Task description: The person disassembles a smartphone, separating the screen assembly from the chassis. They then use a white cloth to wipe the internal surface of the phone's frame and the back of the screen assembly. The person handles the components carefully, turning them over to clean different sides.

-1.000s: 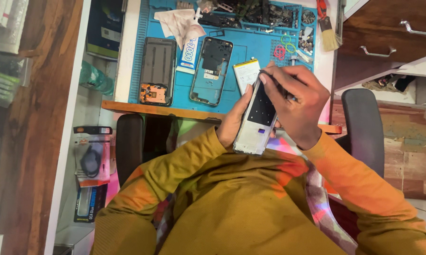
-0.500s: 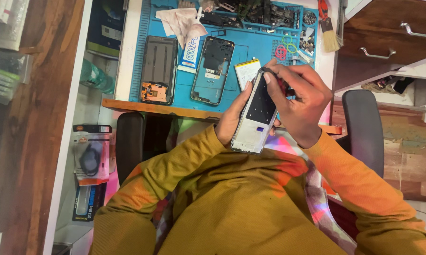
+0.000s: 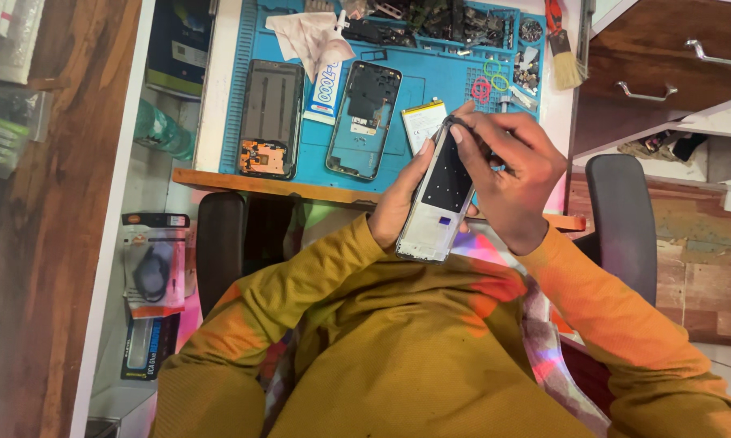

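Left hand (image 3: 399,209) is gripping a phone frame (image 3: 437,204) from behind, above the mat's near edge. Right hand (image 3: 513,180) is pinching a thin tool at its top end. Phone looks taken apart: two phone shells (image 3: 271,118) are lying on the blue mat (image 3: 438,77); reassembly not begun.

The flat blue rubber work mat (image 3: 430,89) is brightly, evenly lit from above; pink and green glow is cast below it, and edges beside it are softened.
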